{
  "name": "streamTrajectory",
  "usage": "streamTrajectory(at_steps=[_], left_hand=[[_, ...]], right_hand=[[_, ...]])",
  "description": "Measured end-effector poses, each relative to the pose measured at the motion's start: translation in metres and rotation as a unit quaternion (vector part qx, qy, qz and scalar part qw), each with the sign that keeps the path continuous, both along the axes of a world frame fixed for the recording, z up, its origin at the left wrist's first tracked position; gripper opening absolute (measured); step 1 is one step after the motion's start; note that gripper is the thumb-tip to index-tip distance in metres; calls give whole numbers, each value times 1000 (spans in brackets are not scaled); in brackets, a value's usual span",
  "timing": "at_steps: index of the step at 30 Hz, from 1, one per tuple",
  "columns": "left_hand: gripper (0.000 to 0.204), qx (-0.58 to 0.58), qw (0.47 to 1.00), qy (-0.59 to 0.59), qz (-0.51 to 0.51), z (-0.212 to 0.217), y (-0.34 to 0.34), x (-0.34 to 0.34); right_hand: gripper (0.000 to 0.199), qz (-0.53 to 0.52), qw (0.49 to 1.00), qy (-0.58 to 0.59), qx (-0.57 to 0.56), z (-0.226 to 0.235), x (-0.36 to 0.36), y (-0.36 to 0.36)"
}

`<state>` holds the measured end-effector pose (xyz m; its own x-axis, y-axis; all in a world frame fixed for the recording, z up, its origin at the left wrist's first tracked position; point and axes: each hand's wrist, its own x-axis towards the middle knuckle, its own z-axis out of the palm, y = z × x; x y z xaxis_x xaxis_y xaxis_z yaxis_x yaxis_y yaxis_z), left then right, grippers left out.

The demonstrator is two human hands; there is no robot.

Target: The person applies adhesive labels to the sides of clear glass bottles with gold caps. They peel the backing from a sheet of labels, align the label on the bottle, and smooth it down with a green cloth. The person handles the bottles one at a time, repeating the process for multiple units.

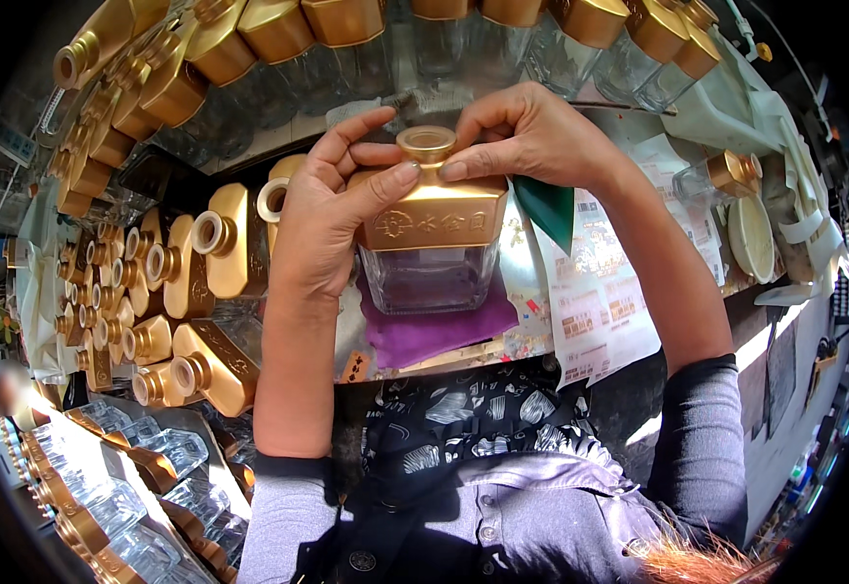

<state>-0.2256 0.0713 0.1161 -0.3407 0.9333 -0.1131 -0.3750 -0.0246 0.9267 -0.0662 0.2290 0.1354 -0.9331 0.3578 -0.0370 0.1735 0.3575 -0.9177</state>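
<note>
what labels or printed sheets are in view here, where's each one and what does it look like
Embossed marking: front of the gold shoulder of the glass bottle held by left hand and right hand; gold on gold.
Printed paper sheets: on the bench right of the bottle; white with orange blocks.
Small tag: bench front edge, below the left wrist; tan.

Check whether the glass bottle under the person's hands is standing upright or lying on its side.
Upright. The bottle stands on its base on the purple cloth, gold shoulder and neck on top, with the left hand and right hand gripping that gold top.
</note>
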Motion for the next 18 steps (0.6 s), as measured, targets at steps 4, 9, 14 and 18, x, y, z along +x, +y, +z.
streamTrajectory(at_steps=[4,9,14,18], left_hand=[[57,2,1000,-3,-2,-1,0,-1],[52,-5,1000,-9,7,-3,1,0],[39,-9,998,-38,45,-11,9,1],[36,-2,998,-17,64,-17,12,4]], right_hand=[[25,16,1000,23,-8,-3,1,3],[20,6,997,36,-65,-16,3,8],[29,-63,992,4,-110,-31,9,8],[44,-252,928,-28,-274,-34,27,12]])
